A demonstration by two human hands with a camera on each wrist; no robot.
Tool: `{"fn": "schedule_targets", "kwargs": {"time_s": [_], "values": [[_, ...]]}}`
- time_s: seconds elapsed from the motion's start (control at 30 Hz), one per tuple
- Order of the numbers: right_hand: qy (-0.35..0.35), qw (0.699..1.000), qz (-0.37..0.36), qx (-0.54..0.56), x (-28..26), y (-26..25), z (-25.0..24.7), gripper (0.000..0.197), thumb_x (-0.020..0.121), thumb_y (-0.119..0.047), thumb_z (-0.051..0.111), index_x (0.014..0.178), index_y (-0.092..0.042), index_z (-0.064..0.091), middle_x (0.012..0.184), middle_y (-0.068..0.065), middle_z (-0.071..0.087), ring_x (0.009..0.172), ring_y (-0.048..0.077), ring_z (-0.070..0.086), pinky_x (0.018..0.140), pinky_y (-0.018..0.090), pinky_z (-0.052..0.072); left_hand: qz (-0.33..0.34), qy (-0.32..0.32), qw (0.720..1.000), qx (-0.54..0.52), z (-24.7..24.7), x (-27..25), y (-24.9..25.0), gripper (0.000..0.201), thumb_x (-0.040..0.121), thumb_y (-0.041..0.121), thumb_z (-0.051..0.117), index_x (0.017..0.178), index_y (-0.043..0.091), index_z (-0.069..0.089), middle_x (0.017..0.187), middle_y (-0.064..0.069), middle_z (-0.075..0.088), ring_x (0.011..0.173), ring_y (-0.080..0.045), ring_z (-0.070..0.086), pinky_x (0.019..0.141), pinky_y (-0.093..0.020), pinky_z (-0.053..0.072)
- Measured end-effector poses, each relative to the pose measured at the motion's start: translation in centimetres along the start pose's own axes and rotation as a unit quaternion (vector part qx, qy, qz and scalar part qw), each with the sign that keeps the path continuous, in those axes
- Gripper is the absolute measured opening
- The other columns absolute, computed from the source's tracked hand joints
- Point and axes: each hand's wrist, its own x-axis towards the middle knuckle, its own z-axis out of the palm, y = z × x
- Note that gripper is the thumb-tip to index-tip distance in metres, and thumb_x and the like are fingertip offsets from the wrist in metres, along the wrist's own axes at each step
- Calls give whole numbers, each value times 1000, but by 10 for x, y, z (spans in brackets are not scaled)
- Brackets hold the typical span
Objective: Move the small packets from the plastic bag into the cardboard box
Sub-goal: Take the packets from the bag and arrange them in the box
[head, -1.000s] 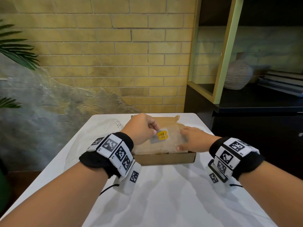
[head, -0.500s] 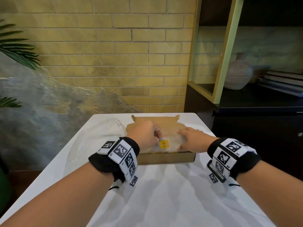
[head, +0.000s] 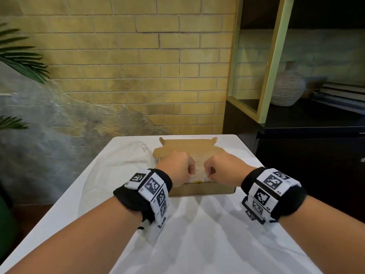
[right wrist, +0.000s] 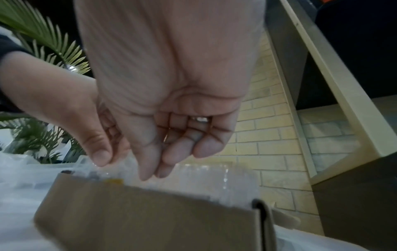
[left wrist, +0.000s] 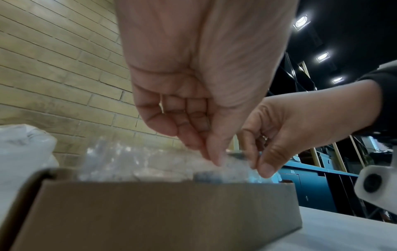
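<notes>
Both hands over cardboard box [head: 199, 191] on tabletop [head: 197, 234]: left hand [head: 174, 169] and right hand [head: 227, 168] fingers curled, pinching clear packet [head: 199, 174] inside.

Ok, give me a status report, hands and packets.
Left hand and right hand both pinching the clear packet, low in the box. Plastic bag lying left. Nothing blocking.

Box at the table's far edge, both hands over its near wall

The cardboard box [head: 199, 189] sits toward the table's [head: 197, 234] far right corner; the plastic bag [head: 110, 171] lies just left of it. Packets [head: 198, 175] lie inside the box, under the left hand [head: 174, 169] and right hand [head: 225, 169], side by side.
</notes>
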Motion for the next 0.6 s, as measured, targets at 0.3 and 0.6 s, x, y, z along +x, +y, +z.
{"fn": "schedule_targets", "kwargs": {"time_s": [0.3, 0.6], "values": [[-17, 998, 21, -57, 1, -5, -3, 30, 77, 2, 51, 61, -23, 52, 80, -1, 59, 76, 21, 51, 65, 27, 43, -15, 5, 1000, -16, 0, 1, -6, 27, 79, -4, 52, 75, 17, 69, 75, 5, 59, 85, -18, 63, 81, -29, 53], [-44, 993, 36, -107, 7, -8, -13, 12, 79, -6, 62, 88, -12, 68, 94, 8, 68, 87, 26, 60, 72, 29, 48, -23, 16, 999, -22, 0, 6, -14, 19, 79, 9, 63, 94, 20, 61, 105, -1, 54, 99, -19, 53, 85, -28, 46]]}}
